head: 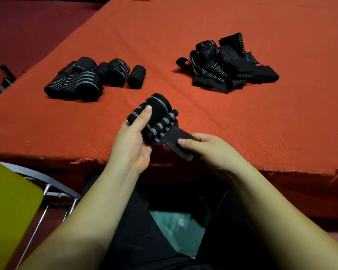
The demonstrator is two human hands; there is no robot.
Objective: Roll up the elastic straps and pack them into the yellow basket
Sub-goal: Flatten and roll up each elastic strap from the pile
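The left hand [132,141] is gripping the strap roll [152,117] near the table edge [90,159]; the right hand [207,147] is pinching its loose tail [176,141]. A slipping thumb could be letting the roll spring open.

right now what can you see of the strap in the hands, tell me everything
The strap is black elastic webbing with pale grey stripes, mostly wound into a thick roll held just above the red table's near edge. The left hand grips the roll, thumb pressed along its top. A short dark tail, flatter and speckled with lint, runs down to the right, pinched by the right hand.
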